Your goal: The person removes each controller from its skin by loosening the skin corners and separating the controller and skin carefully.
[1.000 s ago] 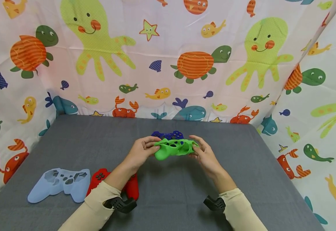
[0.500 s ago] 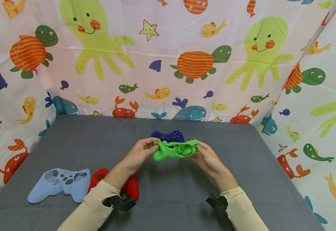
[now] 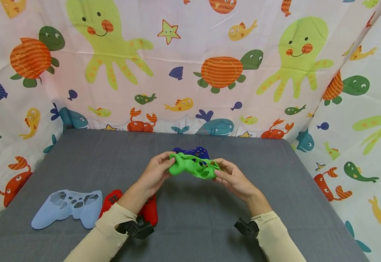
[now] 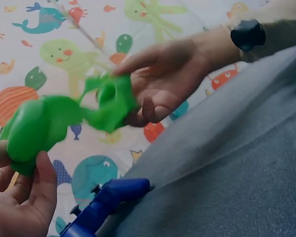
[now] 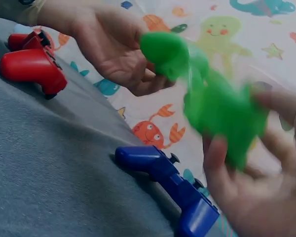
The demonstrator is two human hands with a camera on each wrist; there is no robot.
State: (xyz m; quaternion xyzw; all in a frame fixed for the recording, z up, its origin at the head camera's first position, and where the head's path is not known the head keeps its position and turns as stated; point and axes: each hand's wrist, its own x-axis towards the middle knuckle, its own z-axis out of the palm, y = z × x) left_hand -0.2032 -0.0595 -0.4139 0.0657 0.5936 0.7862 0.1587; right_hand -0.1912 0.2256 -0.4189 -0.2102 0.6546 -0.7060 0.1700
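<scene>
A soft green silicone controller cover [image 3: 193, 166] is held up off the table between both hands, its cut-out openings showing. My left hand [image 3: 154, 173] pinches its left end between thumb and fingers. At the other end, my right hand [image 3: 234, 179] grips the rim with thumb and fingers; the cover is blurred there in the right wrist view. Just behind it lies a blue game controller [image 3: 195, 151], partly hidden by the cover in the head view. In the left wrist view one rounded grip of the green cover [image 4: 27, 129] bulges above the left fingers.
A pale blue controller cover [image 3: 59, 209] lies flat at the table's left. Beside it rests a red game controller [image 3: 150, 211], partly hidden under the left forearm. The grey cloth-covered table [image 3: 295, 218] meets a curtain [image 3: 164, 54] printed with sea animals.
The green cover has shifted slightly left, and its right end has dropped and turned. My right hand has changed its hold there, its thumb now on the near edge.
</scene>
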